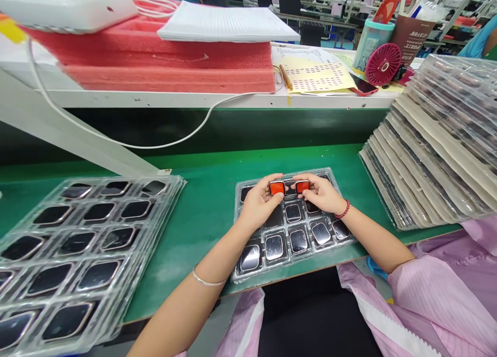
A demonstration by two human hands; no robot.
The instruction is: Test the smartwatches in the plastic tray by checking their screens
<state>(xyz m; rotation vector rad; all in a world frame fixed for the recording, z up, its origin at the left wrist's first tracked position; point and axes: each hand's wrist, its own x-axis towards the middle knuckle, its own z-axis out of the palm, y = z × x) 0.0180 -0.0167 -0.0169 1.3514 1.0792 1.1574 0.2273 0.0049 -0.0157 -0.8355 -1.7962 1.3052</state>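
My left hand (261, 201) grips a smartwatch body (277, 188) with a lit red-orange screen, thumb on its lower edge. A second smartwatch body (302, 186), its screen also red-orange, is pinched in my right hand (323, 194). Both are held side by side, a little apart, above the far part of a clear plastic tray (267, 266). Rows of watch bodies with dark screens, such as one dark watch body (298, 241), lie in the tray's pockets. My hands and forearms hide some of the pockets.
On the left of the green table (194, 212) stands a stack of filled trays (128, 274). Another tall tray stack (430, 160) leans at the right. Behind, a white shelf (233, 100) bears red foam (174, 61), a notepad (229, 23) and a pink fan (383, 65). A white cable (155, 147) hangs down.
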